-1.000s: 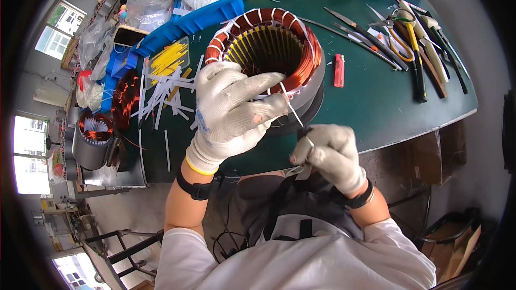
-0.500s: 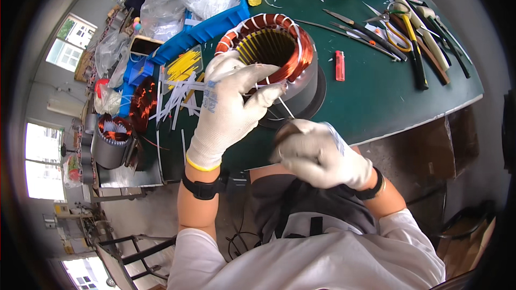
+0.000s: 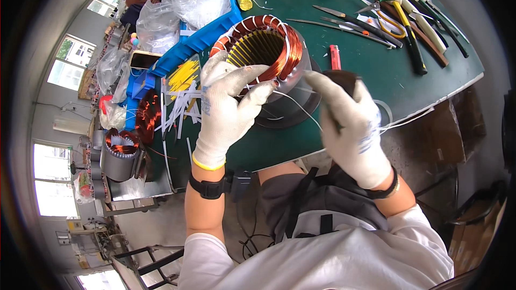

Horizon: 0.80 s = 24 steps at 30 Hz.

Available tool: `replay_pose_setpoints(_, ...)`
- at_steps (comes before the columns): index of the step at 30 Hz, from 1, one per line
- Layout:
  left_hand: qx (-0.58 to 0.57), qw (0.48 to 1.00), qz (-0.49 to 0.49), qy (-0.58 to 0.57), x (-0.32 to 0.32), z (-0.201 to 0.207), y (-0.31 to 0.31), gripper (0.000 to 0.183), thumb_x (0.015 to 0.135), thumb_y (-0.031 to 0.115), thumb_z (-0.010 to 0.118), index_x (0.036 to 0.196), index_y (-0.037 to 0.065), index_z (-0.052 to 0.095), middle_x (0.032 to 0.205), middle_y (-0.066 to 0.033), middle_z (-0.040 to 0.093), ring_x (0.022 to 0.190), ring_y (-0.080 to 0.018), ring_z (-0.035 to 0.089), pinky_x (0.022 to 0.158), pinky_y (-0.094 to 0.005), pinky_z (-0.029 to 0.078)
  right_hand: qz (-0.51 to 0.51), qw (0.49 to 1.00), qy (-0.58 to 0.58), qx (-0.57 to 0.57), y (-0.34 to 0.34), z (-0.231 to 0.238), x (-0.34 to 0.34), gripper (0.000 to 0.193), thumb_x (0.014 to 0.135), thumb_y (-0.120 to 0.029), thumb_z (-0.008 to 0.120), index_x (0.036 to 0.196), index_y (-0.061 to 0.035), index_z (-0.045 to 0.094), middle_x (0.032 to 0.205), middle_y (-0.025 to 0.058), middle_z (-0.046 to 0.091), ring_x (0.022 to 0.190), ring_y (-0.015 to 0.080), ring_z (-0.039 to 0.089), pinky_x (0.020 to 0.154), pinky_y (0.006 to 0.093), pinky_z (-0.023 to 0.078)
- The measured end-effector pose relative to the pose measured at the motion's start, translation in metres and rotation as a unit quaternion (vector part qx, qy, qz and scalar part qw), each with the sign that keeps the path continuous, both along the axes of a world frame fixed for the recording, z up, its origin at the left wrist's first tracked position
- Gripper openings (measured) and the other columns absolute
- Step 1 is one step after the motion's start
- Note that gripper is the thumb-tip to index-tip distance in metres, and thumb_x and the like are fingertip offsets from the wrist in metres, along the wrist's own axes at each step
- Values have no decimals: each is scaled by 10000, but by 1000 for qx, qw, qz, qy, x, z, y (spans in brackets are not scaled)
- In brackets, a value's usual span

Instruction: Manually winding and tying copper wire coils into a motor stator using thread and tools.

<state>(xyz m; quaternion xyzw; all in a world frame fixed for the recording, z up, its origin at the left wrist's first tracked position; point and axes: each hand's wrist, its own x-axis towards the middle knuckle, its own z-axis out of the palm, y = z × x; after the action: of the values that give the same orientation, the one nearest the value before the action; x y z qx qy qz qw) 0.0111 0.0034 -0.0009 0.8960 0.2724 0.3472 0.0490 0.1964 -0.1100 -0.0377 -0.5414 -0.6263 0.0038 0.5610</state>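
A motor stator [image 3: 305, 83] with copper windings [image 3: 290, 56] stands on the table, yellow slot strips lining its inside. White cord [image 3: 301, 106] is laced round the winding ring. My left hand [image 3: 228, 110], in a white glove, is closed at the ring's near left side, pinching the cord by the copper. From there the cord runs in a slack curve to my right hand [image 3: 352, 129], also gloved. That hand is closed round a dark brown flat piece [image 3: 343, 79] whose kind I cannot make out. More cord [image 3: 408, 120] trails off to its right.
A red lighter [image 3: 335, 56] lies just beyond my right hand. Scissors [image 3: 389, 21], a hammer [image 3: 411, 37] and other tools lie at the far right. To the left are yellow strips [image 3: 184, 75], white strips [image 3: 180, 104], a blue bin [image 3: 188, 42] and another stator [image 3: 118, 164].
My right hand has moved up and to the right with the dark piece, drawing out a longer stretch of cord. My left hand stays by the winding.
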Motion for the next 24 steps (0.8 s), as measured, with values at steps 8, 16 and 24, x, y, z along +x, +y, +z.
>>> replay_pose_setpoints(8, 53, 996, 15, 76, -2, 22, 6, 342, 853, 294, 727, 1133, 99, 704, 911, -80, 693, 1024, -299, 598, 1101, -515, 316, 210, 969, 74, -111, 22, 21, 0, 321, 797, 52, 588, 1111, -15, 600, 955, 200, 664, 966, 382, 649, 842, 417, 518)
replay_pose_setpoints(16, 101, 967, 11, 233, -1, 35, 12, 699, 824, 365, 754, 1403, 75, 491, 1416, -186, 529, 1312, -449, 438, 1129, -631, 208, 139, 989, 46, 20, 55, 27, 15, 284, 816, 48, 571, 1096, 1, 580, 952, 168, 634, 931, 377, 627, 823, 423, 507)
replay_pose_setpoints(24, -61, 995, -54, -64, 3, 9, 8, 866, 819, 254, 779, 1501, 13, 302, 1488, -242, 432, 1220, -423, 544, 1073, -510, 383, 244, 933, 264, -16, 62, 35, 7, 241, 917, 41, 551, 1152, -11, 527, 1022, 38, 593, 867, 107, 601, 793, 258, 511)
